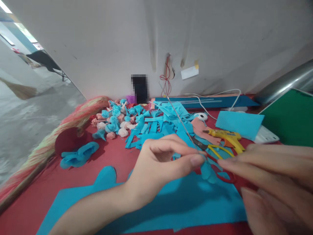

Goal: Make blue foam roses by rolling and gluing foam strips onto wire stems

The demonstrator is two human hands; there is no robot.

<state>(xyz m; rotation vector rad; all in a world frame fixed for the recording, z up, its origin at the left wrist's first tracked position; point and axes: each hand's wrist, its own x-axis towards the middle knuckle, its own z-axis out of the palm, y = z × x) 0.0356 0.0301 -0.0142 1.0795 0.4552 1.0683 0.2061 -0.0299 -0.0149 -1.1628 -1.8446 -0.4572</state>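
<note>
My left hand (163,160) is closed in a pinch of thumb and forefinger on a thin wire (177,114). The wire slants up and away to the left. Just below the fingertips hangs a small piece of blue crepe paper (208,171), apparently at the wire's lower end. Close by on the right, my right hand (276,179) is blurred, its fingers stretched out and the thumb apart, holding nothing visible. Behind the hands lie scissors (215,151) with yellow and red handles, partly hidden. A large blue paper sheet (158,209) spreads beneath both hands.
Blue, pink and white paper flowers (114,120) are heaped at the back left beside blue paper scraps (156,127). A yellow glue gun (226,135) lies near a folded blue sheet (239,124). A fringed pole (49,147) runs along the red table's left edge. A wall (110,42) closes the back.
</note>
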